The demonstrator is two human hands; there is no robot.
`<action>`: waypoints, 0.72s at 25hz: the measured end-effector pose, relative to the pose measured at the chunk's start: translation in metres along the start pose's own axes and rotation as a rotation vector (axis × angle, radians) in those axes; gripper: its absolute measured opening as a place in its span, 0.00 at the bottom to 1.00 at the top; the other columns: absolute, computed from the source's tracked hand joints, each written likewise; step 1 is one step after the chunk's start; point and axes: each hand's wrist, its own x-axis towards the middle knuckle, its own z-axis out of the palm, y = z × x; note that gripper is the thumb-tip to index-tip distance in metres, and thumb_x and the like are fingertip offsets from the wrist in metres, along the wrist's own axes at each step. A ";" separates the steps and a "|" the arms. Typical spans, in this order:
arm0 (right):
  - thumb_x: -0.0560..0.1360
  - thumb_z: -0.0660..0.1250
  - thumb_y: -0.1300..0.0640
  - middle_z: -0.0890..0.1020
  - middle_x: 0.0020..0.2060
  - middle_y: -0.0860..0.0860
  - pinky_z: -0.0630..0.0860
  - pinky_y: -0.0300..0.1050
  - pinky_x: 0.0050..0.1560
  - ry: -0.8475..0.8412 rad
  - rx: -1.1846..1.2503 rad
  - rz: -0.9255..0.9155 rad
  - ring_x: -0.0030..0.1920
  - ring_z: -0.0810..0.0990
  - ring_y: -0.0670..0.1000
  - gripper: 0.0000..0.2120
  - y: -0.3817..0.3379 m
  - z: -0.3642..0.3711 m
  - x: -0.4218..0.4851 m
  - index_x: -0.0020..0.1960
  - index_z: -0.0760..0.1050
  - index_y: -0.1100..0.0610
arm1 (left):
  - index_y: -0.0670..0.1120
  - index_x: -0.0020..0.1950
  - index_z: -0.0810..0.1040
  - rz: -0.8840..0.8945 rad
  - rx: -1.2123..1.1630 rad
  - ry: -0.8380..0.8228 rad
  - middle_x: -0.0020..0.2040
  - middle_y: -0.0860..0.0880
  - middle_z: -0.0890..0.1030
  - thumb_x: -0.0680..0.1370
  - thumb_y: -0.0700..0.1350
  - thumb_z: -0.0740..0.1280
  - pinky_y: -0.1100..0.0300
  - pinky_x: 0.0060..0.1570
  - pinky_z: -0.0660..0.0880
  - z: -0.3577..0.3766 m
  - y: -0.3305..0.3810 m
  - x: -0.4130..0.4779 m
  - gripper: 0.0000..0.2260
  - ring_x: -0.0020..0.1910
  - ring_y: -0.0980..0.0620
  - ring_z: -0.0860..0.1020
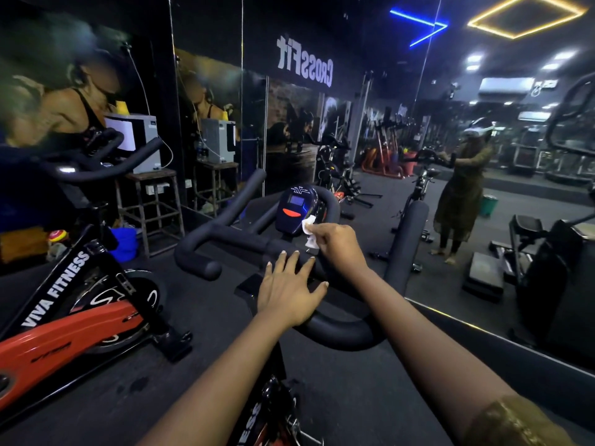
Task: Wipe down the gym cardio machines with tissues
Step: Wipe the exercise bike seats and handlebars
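I stand at a black spin bike whose padded handlebar point(225, 239) curves in front of me. Its dark console point(294, 209), with a small blue screen and a red button, sits at the bar's centre. My right hand point(338, 244) pinches a crumpled white tissue point(309, 230) and holds it against the console's right lower edge. My left hand point(289, 288) rests flat with spread fingers on the handlebar's middle, just below the console.
A red and black "VIVA FITNESS" bike point(74, 304) stands close on the left. A wall mirror point(418, 140) runs ahead and to the right, reflecting a person and more bikes. A stool with a grey box point(145, 143) stands at the back left.
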 end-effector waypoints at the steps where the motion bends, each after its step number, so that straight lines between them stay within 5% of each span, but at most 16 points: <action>1: 0.71 0.65 0.69 0.84 0.45 0.57 0.74 0.39 0.49 0.014 0.014 -0.020 0.47 0.83 0.52 0.13 0.002 -0.005 0.002 0.52 0.82 0.61 | 0.54 0.78 0.52 0.001 0.002 -0.002 0.79 0.49 0.50 0.80 0.62 0.52 0.50 0.76 0.44 0.000 0.000 0.000 0.29 0.78 0.48 0.45; 5: 0.67 0.65 0.74 0.84 0.46 0.56 0.68 0.29 0.51 0.216 -0.023 -0.036 0.47 0.83 0.53 0.15 0.005 -0.017 0.027 0.49 0.83 0.63 | 0.54 0.78 0.52 -0.003 -0.004 -0.001 0.79 0.49 0.49 0.80 0.62 0.52 0.50 0.76 0.44 0.001 0.000 0.001 0.28 0.78 0.48 0.45; 13: 0.71 0.66 0.69 0.83 0.48 0.55 0.70 0.34 0.47 -0.082 -0.172 -0.054 0.48 0.82 0.54 0.11 0.002 0.004 -0.001 0.51 0.82 0.62 | 0.54 0.78 0.54 -0.007 -0.023 0.007 0.79 0.49 0.51 0.80 0.62 0.53 0.48 0.75 0.45 0.001 0.000 0.001 0.28 0.78 0.47 0.46; 18: 0.67 0.66 0.73 0.84 0.45 0.55 0.73 0.38 0.48 0.040 -0.079 -0.024 0.46 0.83 0.54 0.13 -0.013 -0.018 -0.020 0.46 0.83 0.62 | 0.51 0.77 0.57 0.032 -0.050 0.063 0.78 0.49 0.56 0.81 0.58 0.55 0.50 0.75 0.46 -0.001 0.000 -0.003 0.26 0.77 0.48 0.49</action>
